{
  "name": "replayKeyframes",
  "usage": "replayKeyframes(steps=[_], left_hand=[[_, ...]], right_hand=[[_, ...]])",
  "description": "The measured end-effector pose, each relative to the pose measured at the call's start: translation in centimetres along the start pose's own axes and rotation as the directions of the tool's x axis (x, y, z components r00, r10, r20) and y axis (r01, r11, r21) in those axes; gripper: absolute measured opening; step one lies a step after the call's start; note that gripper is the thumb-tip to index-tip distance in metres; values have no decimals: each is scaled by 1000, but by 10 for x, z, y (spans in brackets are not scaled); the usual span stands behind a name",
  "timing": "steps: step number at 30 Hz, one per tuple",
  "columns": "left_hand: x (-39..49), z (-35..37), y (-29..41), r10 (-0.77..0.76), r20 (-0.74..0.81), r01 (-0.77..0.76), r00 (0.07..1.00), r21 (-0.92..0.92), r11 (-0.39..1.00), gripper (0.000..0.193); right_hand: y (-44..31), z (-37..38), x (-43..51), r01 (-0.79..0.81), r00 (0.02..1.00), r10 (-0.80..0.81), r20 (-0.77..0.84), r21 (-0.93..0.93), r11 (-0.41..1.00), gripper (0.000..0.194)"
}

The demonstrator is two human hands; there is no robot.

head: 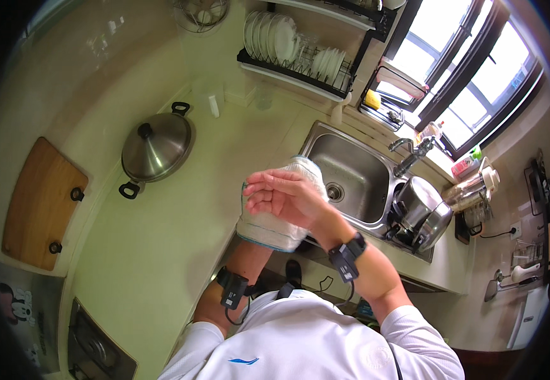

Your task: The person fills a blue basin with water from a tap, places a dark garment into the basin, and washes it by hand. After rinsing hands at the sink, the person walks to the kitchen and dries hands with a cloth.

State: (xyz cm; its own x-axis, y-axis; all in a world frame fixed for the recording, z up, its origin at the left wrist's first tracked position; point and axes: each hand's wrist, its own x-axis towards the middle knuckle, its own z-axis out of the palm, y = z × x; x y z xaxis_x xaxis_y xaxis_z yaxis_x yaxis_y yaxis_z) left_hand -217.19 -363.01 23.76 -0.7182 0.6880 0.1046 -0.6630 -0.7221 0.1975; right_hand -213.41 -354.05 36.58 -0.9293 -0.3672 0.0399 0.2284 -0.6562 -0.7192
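Observation:
My left hand is hidden inside or beneath a white terry cloth [268, 230] with teal edging, shaped like a mitt; my bare forearm enters at its lower edge. Across the front of this cloth lies my right hand [279, 197], palm side towards the camera, its fingers loosely bent and nothing seen in them. Whether it touches the cloth cannot be told. Both wrists carry black strapped devices with cables. Just right of the cloth is a stainless steel sink [351, 175] with a round drain [335, 192] and a chrome faucet [413, 154].
On the pale green counter [161, 247] stands a lidded steel wok [158, 147]. Steel pots [420, 204] lean by the sink, near a thermos jug [470, 190]. A wooden cutting board [44, 204] hangs at left, above a stove [97, 346]. Plates [275, 38] fill a wall rack.

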Motion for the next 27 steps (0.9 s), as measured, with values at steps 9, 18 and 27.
replayKeyframes(steps=[9, 18, 27], left_hand=[[-6, 3, -5, -17, -22, 17, 1000, 18, 1000, 45], [-27, 13, 29, -126, -3, 123, 992, 233, 965, 43], [3, 16, -12, 334, 172, -320, 927, 826, 464, 40]], right_hand=[[52, -25, -7, -61, 966, -63, 249, 463, 884, 33], [33, -35, -34, -284, 946, 303, -115, 155, 946, 29], [52, -78, 17, -278, 555, -519, -651, -732, 622, 16]])
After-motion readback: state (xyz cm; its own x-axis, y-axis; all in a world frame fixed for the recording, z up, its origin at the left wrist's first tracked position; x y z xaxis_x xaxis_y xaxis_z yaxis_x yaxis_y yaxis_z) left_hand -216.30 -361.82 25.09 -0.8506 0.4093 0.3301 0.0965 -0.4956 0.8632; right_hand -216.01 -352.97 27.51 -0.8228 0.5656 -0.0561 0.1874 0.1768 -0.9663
